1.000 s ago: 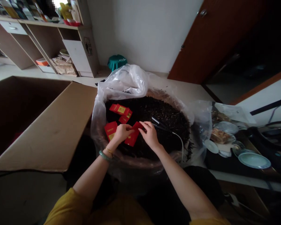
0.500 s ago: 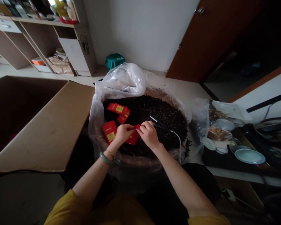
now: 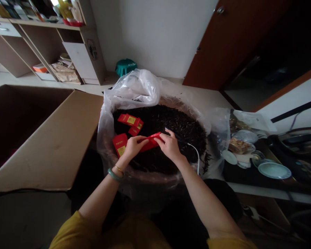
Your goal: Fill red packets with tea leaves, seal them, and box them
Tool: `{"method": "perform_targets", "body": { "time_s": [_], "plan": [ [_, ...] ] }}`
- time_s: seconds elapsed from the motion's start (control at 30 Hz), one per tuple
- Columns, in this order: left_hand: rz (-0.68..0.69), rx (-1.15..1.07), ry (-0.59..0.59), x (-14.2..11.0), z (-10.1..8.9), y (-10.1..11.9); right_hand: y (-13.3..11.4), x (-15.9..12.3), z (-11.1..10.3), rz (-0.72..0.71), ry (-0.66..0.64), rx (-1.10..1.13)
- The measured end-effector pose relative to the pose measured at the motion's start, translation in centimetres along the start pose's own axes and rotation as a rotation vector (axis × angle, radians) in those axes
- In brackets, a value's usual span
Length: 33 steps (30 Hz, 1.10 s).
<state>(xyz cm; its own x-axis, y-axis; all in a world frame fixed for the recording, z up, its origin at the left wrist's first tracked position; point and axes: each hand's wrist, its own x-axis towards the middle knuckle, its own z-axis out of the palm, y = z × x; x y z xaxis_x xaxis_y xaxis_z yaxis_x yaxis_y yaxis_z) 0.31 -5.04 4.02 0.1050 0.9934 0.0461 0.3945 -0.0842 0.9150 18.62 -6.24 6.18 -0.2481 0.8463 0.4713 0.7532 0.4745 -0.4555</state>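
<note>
Both hands hold one red packet (image 3: 149, 142) over a big round tub (image 3: 155, 174) lined with clear plastic and heaped with dark loose tea leaves (image 3: 176, 128). My left hand (image 3: 133, 146), with a green bangle on its wrist, pinches the packet's left end. My right hand (image 3: 169, 147) grips its right end. Three more red packets with gold labels lie on the leaves: one (image 3: 120, 143) beside my left hand, two (image 3: 131, 121) further back. A dark tool with a white cord (image 3: 194, 154) rests on the leaves by my right hand.
A large open cardboard box (image 3: 52, 141) stands at the left. At the right, a low table carries plates and bowls (image 3: 273, 170) and a plastic bag (image 3: 233, 128). Shelves (image 3: 75, 52), a teal object (image 3: 125, 66) and a brown door (image 3: 223, 45) line the back.
The red packet has turned from hanging flat and slanted to lying nearly level between my hands, which have shifted slightly apart along it. The view has drifted a little.
</note>
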Motion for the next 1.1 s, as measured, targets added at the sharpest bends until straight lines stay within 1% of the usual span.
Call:
{"method": "perform_targets", "body": {
  "time_s": [0.07,0.13,0.23,0.3,0.37,0.4,0.47,0.53,0.6,0.67,0.73,0.8,0.87,0.9,0.93,0.97,1.0,1.03,1.07,1.1],
  "plan": [
    [-0.049,-0.126,0.005,0.2,-0.1,-0.7,0.2,0.1,-0.2,0.041,-0.030,0.098],
    [-0.064,-0.205,0.038,0.4,-0.2,-1.0,0.2,0.1,-0.2,0.071,-0.098,0.235],
    [0.010,-0.214,0.080,0.4,-0.2,-0.6,0.0,0.0,0.2,0.167,-0.189,0.494],
    [0.072,-0.185,0.047,0.4,-0.3,-0.2,-0.1,0.0,0.4,0.254,-0.195,0.617],
    [0.091,-0.171,0.010,0.2,-0.2,0.2,0.1,0.1,0.5,0.301,-0.183,0.644],
    [0.068,-0.187,0.009,0.2,-0.2,0.4,0.2,0.2,0.4,0.305,-0.178,0.630],
    [-0.049,-0.288,0.014,0.0,0.0,0.5,0.6,0.3,0.3,0.282,-0.175,0.575],
    [-0.204,-0.461,-0.017,-0.2,0.2,0.6,0.7,0.3,0.3,0.241,-0.173,0.510],
    [-0.309,-0.638,-0.070,-0.3,0.4,0.7,0.4,0.2,0.3,0.198,-0.221,0.484],
    [-0.332,-0.752,-0.085,-0.3,0.6,0.8,0.1,0.1,0.3,0.194,-0.291,0.537],
    [-0.317,-0.773,-0.081,-0.1,0.6,0.8,-0.2,0.0,0.2,0.240,-0.325,0.653],
    [-0.294,-0.717,-0.105,0.1,0.5,0.7,-0.3,0.0,0.0,0.314,-0.312,0.756],
    [-0.256,-0.600,-0.132,0.3,0.3,0.4,0.0,0.1,-0.2,0.378,-0.302,0.823],
    [-0.214,-0.512,-0.110,0.3,0.2,0.3,0.2,0.2,-0.3,0.403,-0.299,0.847],
    [-0.148,-0.400,-0.048,0.2,0.0,0.1,0.4,0.2,-0.3,0.424,-0.294,0.865],
    [-0.059,-0.261,0.047,0.1,-0.1,0.1,0.5,0.2,-0.3,0.439,-0.288,0.877],
    [0.052,-0.103,0.145,-0.1,-0.2,0.1,0.6,0.2,-0.2,0.451,-0.286,0.882],
    [0.176,0.061,0.220,-0.3,-0.2,0.1,0.7,0.3,0.0,0.460,-0.283,0.883],
    [0.298,0.216,0.251,-0.5,-0.1,0.1,0.8,0.3,0.2,0.463,-0.281,0.886],
    [0.409,0.352,0.226,-0.8,0.0,0.2,0.8,0.3,0.5,0.463,-0.275,0.897]
  ]
}}
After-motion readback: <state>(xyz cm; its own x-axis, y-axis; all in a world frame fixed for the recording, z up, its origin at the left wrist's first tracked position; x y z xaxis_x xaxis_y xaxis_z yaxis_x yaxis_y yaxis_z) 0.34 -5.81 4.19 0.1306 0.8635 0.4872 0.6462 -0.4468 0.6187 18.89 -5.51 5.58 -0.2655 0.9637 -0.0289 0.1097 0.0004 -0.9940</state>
